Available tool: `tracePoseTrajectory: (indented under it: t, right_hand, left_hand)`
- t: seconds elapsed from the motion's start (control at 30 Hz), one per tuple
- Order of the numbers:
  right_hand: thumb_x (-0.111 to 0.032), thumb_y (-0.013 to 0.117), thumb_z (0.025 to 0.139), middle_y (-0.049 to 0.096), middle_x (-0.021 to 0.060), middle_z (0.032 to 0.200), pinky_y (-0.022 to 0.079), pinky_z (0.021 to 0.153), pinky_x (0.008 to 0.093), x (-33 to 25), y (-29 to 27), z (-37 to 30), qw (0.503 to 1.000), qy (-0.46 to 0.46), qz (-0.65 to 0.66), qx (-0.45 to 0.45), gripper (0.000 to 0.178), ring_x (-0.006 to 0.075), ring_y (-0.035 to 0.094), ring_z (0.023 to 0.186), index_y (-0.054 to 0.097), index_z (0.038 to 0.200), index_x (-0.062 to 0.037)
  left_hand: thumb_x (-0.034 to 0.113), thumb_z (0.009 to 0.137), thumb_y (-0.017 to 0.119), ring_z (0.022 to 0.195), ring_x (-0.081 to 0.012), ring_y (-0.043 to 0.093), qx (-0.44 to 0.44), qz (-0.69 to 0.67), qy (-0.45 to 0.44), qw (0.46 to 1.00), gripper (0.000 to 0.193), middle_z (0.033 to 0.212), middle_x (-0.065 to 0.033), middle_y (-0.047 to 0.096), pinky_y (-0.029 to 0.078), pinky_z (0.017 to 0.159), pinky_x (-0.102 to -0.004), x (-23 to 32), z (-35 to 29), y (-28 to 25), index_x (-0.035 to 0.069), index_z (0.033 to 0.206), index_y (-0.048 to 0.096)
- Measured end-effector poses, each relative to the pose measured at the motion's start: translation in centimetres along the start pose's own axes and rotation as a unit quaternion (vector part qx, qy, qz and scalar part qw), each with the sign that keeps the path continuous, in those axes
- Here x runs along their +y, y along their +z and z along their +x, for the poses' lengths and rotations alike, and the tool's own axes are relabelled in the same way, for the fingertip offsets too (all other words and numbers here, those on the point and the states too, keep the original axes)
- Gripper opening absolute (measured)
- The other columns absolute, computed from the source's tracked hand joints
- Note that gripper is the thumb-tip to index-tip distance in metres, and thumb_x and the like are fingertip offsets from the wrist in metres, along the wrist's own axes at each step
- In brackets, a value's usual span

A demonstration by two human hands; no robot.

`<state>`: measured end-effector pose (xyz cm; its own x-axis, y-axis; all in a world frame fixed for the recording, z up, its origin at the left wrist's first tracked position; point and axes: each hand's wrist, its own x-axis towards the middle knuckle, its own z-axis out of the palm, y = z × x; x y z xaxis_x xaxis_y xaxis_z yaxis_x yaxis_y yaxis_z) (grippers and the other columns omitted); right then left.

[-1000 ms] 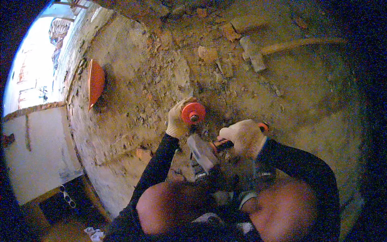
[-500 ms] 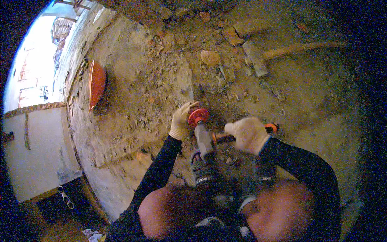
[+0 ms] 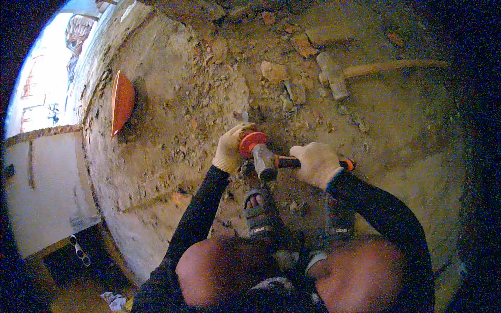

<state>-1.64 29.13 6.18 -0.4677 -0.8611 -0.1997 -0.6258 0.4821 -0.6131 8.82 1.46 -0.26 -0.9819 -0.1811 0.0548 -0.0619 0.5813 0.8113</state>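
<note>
My left hand, in a pale knitted work glove, is closed around a chisel with a round red hand guard. The chisel's blade tip points away from me at the rubble-strewn ground, and its shaft is mostly hidden by the glove. In a matching glove, my right hand is wrapped round the black and orange handle of a club hammer. Its grey metal head lies right at the near side of the red guard and covers the chisel's struck end. Whether they touch I cannot tell.
Broken stones and loose dirt cover the floor. A sledgehammer with a long wooden handle lies at the far right. An orange shallow pan rests at the left, near a pale wall panel. My sandalled foot is close below the hammer.
The club hammer and my right hand have moved up and away from me, bringing the hammer's head closer to the red guard. My left hand keeps its grip on the chisel.
</note>
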Motion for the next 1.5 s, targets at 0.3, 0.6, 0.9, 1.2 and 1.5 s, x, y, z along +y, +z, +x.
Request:
tracePoseTrajectory:
  t: [0.3, 0.6, 0.9, 1.2, 1.5]
  right_hand:
    - [-0.047, 0.076, 0.075, 0.068, 0.0171, 0.075, 0.051, 0.066, 0.0563, -0.9, 0.7, -3.2, 0.999, -0.003, 0.038, -0.037, 0.036, 0.0432, 0.069, 0.078, 0.064, 0.085, -0.0148]
    - [-0.036, 0.068, 0.083, 0.070, 0.0173, 0.078, 0.054, 0.070, 0.0555, -1.7, -1.3, -1.4, 0.994, -0.070, 0.072, -0.046, 0.023, 0.0423, 0.070, 0.078, 0.067, 0.091, -0.0138]
    - [-0.040, 0.072, 0.081, 0.069, 0.0186, 0.078, 0.053, 0.070, 0.0558, -0.2, -0.1, 0.8, 0.998, -0.049, 0.041, 0.017, 0.029, 0.0431, 0.069, 0.079, 0.065, 0.088, -0.0131]
    - [-0.032, 0.067, 0.083, 0.070, 0.0209, 0.081, 0.054, 0.073, 0.0561, 0.4, -0.5, 1.0, 0.996, -0.065, 0.043, -0.034, 0.022, 0.0437, 0.070, 0.083, 0.068, 0.096, -0.0141]
    - [-0.036, 0.074, 0.085, 0.072, 0.0232, 0.089, 0.056, 0.076, 0.0526, 2.6, 0.2, -1.7, 0.991, 0.100, 0.048, 0.078, 0.032, 0.0439, 0.070, 0.086, 0.070, 0.095, -0.0054]
  left_hand:
    - [0.015, 0.104, 0.042, 0.111, -0.0246, 0.069, 0.130, -0.425, -0.214, 0.870, 0.037, 0.126, -0.0158, 0.071, 0.053, 0.102, -0.0361, -2.1, -1.1, 1.1, -0.003, 0.126, 0.065]
    - [-0.001, 0.094, 0.062, 0.111, -0.0180, 0.067, 0.022, -0.023, -0.053, 0.998, 0.036, 0.127, -0.0110, 0.070, 0.055, 0.098, -0.0305, 0.4, 0.4, -0.3, -0.001, 0.130, 0.064]
    - [-0.001, 0.092, 0.066, 0.111, -0.0179, 0.067, -0.002, 0.110, 0.010, 0.994, 0.041, 0.131, -0.0102, 0.068, 0.055, 0.099, -0.0310, -0.4, 0.9, -0.6, -0.001, 0.133, 0.062]
    - [0.005, 0.087, 0.073, 0.116, -0.0195, 0.066, -0.004, -0.001, -0.014, 1.000, 0.044, 0.134, -0.0082, 0.067, 0.055, 0.098, -0.0320, -0.2, 0.9, -0.4, 0.005, 0.130, 0.064]
    - [0.013, 0.079, 0.078, 0.115, -0.0315, 0.068, 0.068, 0.045, 0.020, 0.996, 0.049, 0.127, -0.0123, 0.070, 0.053, 0.101, -0.0379, 1.4, -0.1, -0.3, 0.007, 0.125, 0.065]
